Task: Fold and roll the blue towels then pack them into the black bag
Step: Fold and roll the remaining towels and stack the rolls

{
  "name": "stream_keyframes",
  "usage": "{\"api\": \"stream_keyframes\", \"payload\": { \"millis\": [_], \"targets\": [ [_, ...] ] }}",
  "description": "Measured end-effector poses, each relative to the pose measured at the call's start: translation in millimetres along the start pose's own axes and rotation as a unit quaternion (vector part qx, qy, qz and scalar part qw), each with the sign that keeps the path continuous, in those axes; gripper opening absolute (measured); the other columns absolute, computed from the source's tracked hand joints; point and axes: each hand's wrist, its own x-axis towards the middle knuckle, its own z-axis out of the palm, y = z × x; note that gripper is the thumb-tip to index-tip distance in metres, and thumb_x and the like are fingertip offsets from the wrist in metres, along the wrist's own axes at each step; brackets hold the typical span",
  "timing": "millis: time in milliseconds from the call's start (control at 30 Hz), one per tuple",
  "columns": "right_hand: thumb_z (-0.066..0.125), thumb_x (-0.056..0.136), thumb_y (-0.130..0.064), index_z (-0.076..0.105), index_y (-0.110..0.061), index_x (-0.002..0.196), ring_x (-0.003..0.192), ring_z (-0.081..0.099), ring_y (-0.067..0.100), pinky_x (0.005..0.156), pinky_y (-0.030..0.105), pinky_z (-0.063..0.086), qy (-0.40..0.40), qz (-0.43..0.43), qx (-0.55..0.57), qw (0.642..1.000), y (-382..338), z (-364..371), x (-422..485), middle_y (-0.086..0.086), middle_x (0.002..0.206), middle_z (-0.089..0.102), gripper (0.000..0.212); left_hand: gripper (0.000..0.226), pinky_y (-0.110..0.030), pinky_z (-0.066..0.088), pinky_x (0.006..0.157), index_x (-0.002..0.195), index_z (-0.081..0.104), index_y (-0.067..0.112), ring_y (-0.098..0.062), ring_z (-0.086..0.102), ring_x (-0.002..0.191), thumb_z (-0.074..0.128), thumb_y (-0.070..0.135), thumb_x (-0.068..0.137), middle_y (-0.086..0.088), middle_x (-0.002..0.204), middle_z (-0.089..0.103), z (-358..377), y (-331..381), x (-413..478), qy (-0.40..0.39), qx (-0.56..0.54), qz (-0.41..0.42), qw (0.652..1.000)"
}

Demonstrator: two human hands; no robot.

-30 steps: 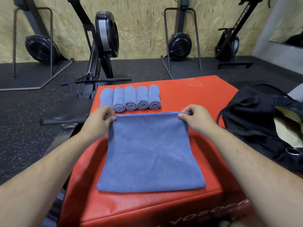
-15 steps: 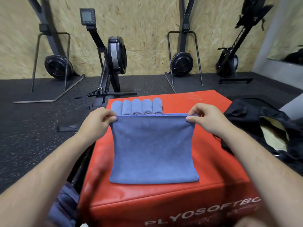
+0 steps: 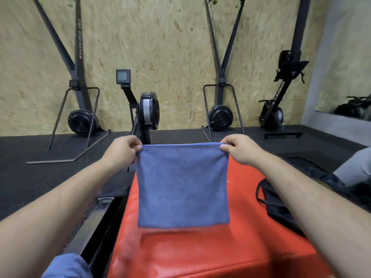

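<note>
The left hand (image 3: 122,151) and right hand (image 3: 240,150) each pinch a top corner of a blue towel (image 3: 182,187), fingers curled round its upper edge, holding it stretched flat and hanging upright in front of the person. It hangs over a red box (image 3: 200,253) (whether the lower edge touches the box is unclear). The black bag (image 3: 281,207) lies to the right, partly behind the right forearm. A rowing machine (image 3: 147,115) stands beyond the towel, before a chipboard wall (image 3: 170,47)
</note>
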Motion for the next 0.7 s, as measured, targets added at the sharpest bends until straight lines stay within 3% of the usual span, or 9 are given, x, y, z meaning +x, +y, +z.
{"api": "stream_keyframes", "payload": {
  "millis": [67,100,167,233,433,533,700],
  "targets": [
    [0.061,0.093,-0.019,0.068,-0.013,0.086,0.069,0.053,0.015,0.060,0.025,0.040,0.023,0.000,0.009,1.000,-13,-11,7,0.000,0.078,0.064,0.012,0.021,-0.041,0.059,0.066,0.078,0.063,0.018,-0.022,0.070,0.062,0.060,0.007,0.095,-0.004,0.067,0.069,-15,11,9,0.013,-0.015,0.000,1.000],
    [0.062,0.092,-0.019,0.069,-0.013,0.086,0.066,0.052,0.013,0.055,0.021,0.039,0.034,0.001,0.014,0.999,-19,-16,9,-0.001,0.077,0.062,0.011,0.020,-0.038,0.059,0.066,0.078,0.062,0.016,-0.019,0.068,0.062,0.059,0.006,0.095,-0.003,0.067,0.068,-22,17,12,0.021,-0.016,0.001,1.000],
    [0.063,0.091,-0.018,0.069,-0.018,0.085,0.064,0.053,0.007,0.050,0.015,0.036,0.047,0.005,0.022,0.999,-28,-26,12,-0.004,0.079,0.063,0.008,0.017,-0.017,0.049,0.057,0.080,0.060,0.011,-0.007,0.059,0.058,0.058,0.003,0.095,0.001,0.067,0.062,-31,30,13,0.040,0.000,0.008,0.999],
    [0.063,0.090,-0.018,0.069,-0.023,0.084,0.066,0.055,0.005,0.051,0.017,0.037,0.044,0.011,0.027,0.999,-34,-32,11,-0.004,0.082,0.065,0.010,0.019,-0.008,0.037,0.048,0.080,0.059,0.011,-0.002,0.056,0.055,0.057,0.001,0.095,0.002,0.068,0.061,-40,38,11,0.048,0.000,0.011,0.999],
    [0.065,0.089,-0.023,0.070,-0.024,0.084,0.066,0.054,0.002,0.061,0.022,0.039,0.041,-0.005,0.058,0.997,-44,-56,-10,-0.013,0.072,0.063,0.008,0.018,-0.026,0.038,0.057,0.080,0.065,0.021,-0.009,0.052,0.060,0.061,0.012,0.095,0.000,0.073,0.064,-69,43,-9,0.035,-0.001,0.021,0.999],
    [0.065,0.091,-0.027,0.072,-0.022,0.086,0.062,0.051,0.002,0.061,0.022,0.037,0.035,-0.014,0.068,0.997,-46,-67,-16,-0.014,0.067,0.059,0.010,0.013,-0.021,0.039,0.051,0.088,0.070,0.016,-0.010,0.052,0.056,0.061,0.015,0.097,-0.004,0.075,0.066,-80,49,-20,0.024,-0.020,0.018,0.999],
    [0.066,0.091,-0.030,0.072,-0.020,0.084,0.064,0.053,0.010,0.061,0.026,0.041,0.009,-0.004,0.037,0.999,-48,-67,-17,-0.008,0.068,0.060,0.013,0.012,-0.019,0.044,0.047,0.092,0.070,0.012,-0.009,0.062,0.048,0.059,0.013,0.098,-0.002,0.058,0.067,-76,48,-22,-0.012,-0.050,-0.020,0.998]
  ]
}}
